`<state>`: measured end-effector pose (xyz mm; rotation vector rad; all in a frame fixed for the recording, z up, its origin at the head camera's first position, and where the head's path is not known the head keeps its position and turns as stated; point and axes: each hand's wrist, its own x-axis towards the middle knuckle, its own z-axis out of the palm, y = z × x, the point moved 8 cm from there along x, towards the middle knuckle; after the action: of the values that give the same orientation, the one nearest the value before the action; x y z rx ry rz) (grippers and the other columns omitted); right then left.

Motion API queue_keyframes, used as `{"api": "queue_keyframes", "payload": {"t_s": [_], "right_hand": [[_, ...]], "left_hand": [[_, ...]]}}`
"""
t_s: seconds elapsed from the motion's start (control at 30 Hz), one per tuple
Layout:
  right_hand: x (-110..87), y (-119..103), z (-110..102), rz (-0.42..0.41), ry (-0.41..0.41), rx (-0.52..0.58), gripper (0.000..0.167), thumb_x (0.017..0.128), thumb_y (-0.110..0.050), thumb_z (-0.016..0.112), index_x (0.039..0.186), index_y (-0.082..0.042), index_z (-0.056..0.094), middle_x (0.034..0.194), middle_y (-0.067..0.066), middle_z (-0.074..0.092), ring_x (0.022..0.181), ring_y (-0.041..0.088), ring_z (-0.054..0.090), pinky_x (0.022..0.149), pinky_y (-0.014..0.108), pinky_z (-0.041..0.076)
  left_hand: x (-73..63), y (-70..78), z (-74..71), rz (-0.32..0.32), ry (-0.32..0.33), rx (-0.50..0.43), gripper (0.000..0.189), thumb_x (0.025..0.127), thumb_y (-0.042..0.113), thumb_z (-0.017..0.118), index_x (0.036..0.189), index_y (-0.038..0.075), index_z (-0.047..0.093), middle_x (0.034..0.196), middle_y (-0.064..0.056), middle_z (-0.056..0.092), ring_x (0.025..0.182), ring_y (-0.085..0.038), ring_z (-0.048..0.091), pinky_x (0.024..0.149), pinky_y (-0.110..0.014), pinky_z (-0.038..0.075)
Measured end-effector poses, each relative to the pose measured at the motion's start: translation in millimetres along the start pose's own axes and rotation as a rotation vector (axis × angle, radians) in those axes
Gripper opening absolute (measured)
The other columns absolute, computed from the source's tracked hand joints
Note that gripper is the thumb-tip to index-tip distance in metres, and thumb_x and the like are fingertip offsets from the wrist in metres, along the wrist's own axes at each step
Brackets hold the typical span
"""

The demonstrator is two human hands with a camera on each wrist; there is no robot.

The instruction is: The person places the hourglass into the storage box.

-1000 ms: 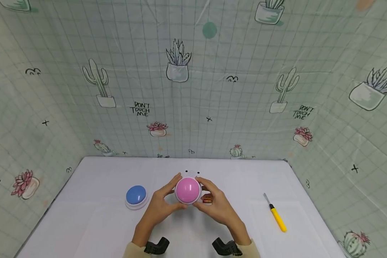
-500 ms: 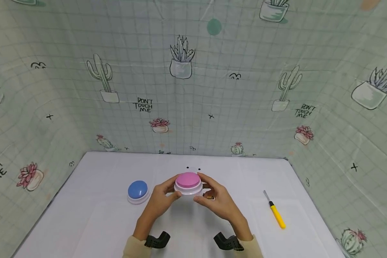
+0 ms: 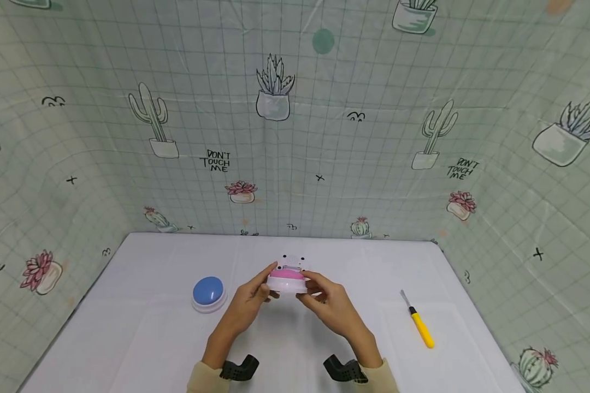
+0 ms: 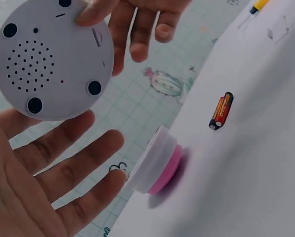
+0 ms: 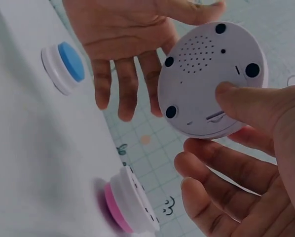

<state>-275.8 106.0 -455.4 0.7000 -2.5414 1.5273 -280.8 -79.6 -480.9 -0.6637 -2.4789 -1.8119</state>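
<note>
Both hands hold a round white push button with a pink dome (image 3: 286, 285) above the table. It is tilted, dome away from the person, so both wrist views show its underside with speaker holes and black feet. My right hand (image 3: 331, 305) pinches the rim, its thumb (image 5: 236, 98) lying flat on the underside. Thumb and index finger of my left hand (image 3: 248, 303) hold the opposite rim, the other fingers spread loosely. Just beyond, a second pink push button (image 5: 132, 200) lies upside down on the table, mostly hidden in the head view.
A blue-domed push button (image 3: 208, 293) stands upright left of the hands. Two small batteries (image 4: 221, 111) lie behind the right hand. At the right is a yellow-handled screwdriver (image 3: 420, 325) on the white table (image 3: 152, 338). A patterned cloth (image 3: 295, 147) surrounds the table.
The held button has tipped: its dome faced the head camera, and now its side shows with the dome turned away. The upside-down button behind it has come partly into view.
</note>
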Motion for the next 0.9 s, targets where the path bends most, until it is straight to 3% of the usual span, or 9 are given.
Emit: {"api": "queue_keyframes", "payload": {"t_s": [0.13, 0.23, 0.37, 0.47, 0.57, 0.67, 0.77, 0.9], "right_hand": [[-0.4, 2.4, -0.9, 0.033, -0.005, -0.015, 0.042, 0.099, -0.024, 0.071, 0.135, -0.005, 0.064, 0.107, 0.009, 0.077, 0.095, 0.022, 0.074, 0.079, 0.027, 0.059], [-1.4, 5.0, -1.3, 0.063, -0.020, -0.019, 0.043, 0.100, -0.027, 0.069, 0.134, -0.002, 0.064, 0.104, 0.008, 0.078, 0.092, 0.019, 0.074, 0.079, 0.027, 0.059], [-2.1, 8.9, 0.0, 0.083, -0.048, -0.011, 0.044, 0.102, -0.029, 0.066, 0.134, 0.002, 0.064, 0.103, 0.010, 0.078, 0.088, 0.021, 0.075, 0.077, 0.026, 0.058], [-1.9, 11.0, -0.7, 0.087, -0.050, 0.003, 0.043, 0.103, -0.029, 0.064, 0.133, 0.001, 0.065, 0.101, 0.009, 0.078, 0.088, 0.027, 0.075, 0.076, 0.025, 0.058], [-1.4, 12.3, -1.7, 0.095, -0.049, 0.021, 0.040, 0.103, -0.029, 0.064, 0.131, 0.000, 0.066, 0.099, 0.009, 0.078, 0.088, 0.030, 0.075, 0.076, 0.025, 0.058], [-1.2, 13.5, -1.4, 0.104, -0.062, 0.039, 0.040, 0.103, -0.029, 0.064, 0.131, 0.000, 0.067, 0.098, 0.011, 0.078, 0.086, 0.028, 0.075, 0.075, 0.025, 0.057], [-1.3, 15.4, 1.2, 0.114, -0.092, 0.057, 0.039, 0.104, -0.028, 0.063, 0.130, 0.000, 0.068, 0.096, 0.015, 0.077, 0.084, 0.026, 0.074, 0.073, 0.025, 0.056], [-2.4, 17.8, 3.8, 0.128, -0.123, 0.072, 0.034, 0.104, -0.029, 0.063, 0.124, -0.003, 0.071, 0.098, 0.014, 0.077, 0.086, 0.024, 0.074, 0.074, 0.026, 0.056]], "left_hand": [[1.3, -1.8, 1.0, -0.025, -0.021, 0.027, 0.065, 0.100, 0.030, 0.068, 0.157, 0.013, 0.043, 0.131, -0.016, 0.067, 0.098, -0.023, 0.073, 0.089, -0.034, 0.058], [2.2, -2.2, -0.5, -0.019, -0.017, 0.059, 0.072, 0.091, 0.024, 0.080, 0.155, 0.013, 0.047, 0.118, -0.012, 0.072, 0.093, -0.017, 0.074, 0.088, -0.033, 0.059], [1.7, 0.6, -4.4, 0.032, 0.006, 0.090, 0.071, 0.088, 0.016, 0.082, 0.151, 0.012, 0.051, 0.102, -0.005, 0.074, 0.086, -0.011, 0.072, 0.086, -0.032, 0.059], [1.5, 0.9, -6.5, 0.045, 0.023, 0.095, 0.066, 0.089, 0.017, 0.081, 0.149, 0.012, 0.054, 0.099, -0.003, 0.074, 0.087, -0.010, 0.071, 0.086, -0.032, 0.059], [1.8, -0.6, -7.0, 0.038, 0.038, 0.094, 0.062, 0.090, 0.020, 0.080, 0.147, 0.013, 0.056, 0.103, -0.003, 0.075, 0.091, -0.015, 0.072, 0.086, -0.032, 0.059], [1.9, -1.6, -7.6, 0.034, 0.056, 0.076, 0.058, 0.091, 0.020, 0.080, 0.144, 0.013, 0.059, 0.125, -0.008, 0.070, 0.108, -0.025, 0.070, 0.091, -0.032, 0.059], [1.5, -2.8, -7.1, 0.037, 0.052, -0.012, 0.057, 0.093, 0.015, 0.077, 0.145, 0.008, 0.057, 0.143, -0.016, 0.060, 0.120, -0.032, 0.067, 0.093, -0.030, 0.058], [1.7, -3.3, -4.5, 0.044, 0.019, -0.157, 0.055, 0.097, 0.008, 0.071, 0.147, 0.000, 0.052, 0.138, -0.026, 0.061, 0.113, -0.023, 0.072, 0.088, -0.026, 0.058]]}}
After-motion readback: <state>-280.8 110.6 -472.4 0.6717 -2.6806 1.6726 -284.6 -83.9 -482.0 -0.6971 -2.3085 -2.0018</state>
